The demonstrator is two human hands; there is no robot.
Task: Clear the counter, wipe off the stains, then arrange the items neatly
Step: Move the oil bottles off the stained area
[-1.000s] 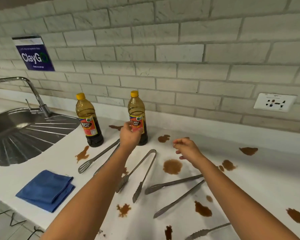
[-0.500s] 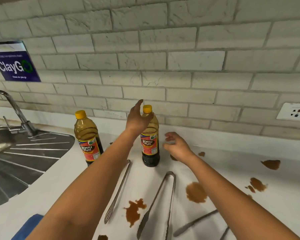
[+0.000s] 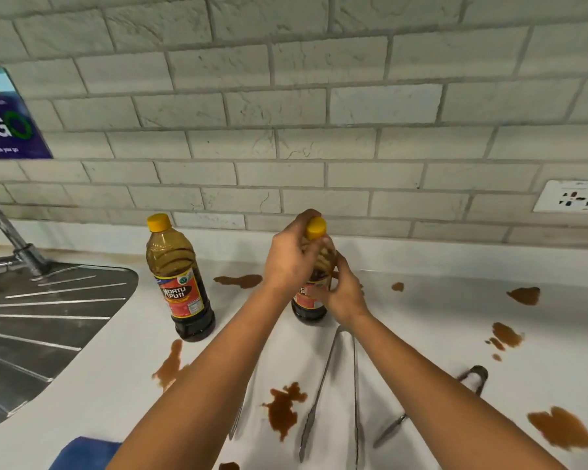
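Sink drainboard [image 3: 48, 310] far left; blue cloth [image 3: 82, 452] unused near edge. One soy sauce bottle [image 3: 180, 283] untouched. Left hand [image 3: 287, 262] grips second bottle [image 3: 311, 300] neck, right hand [image 3: 345, 293] its body. Tongs [image 3: 330, 385], brown stains [image 3: 284, 407] remain: clearing barely begun.

Both hands grip right bottle [image 3: 311, 300]: left hand [image 3: 291, 257] at neck, right hand [image 3: 342, 293] on label.
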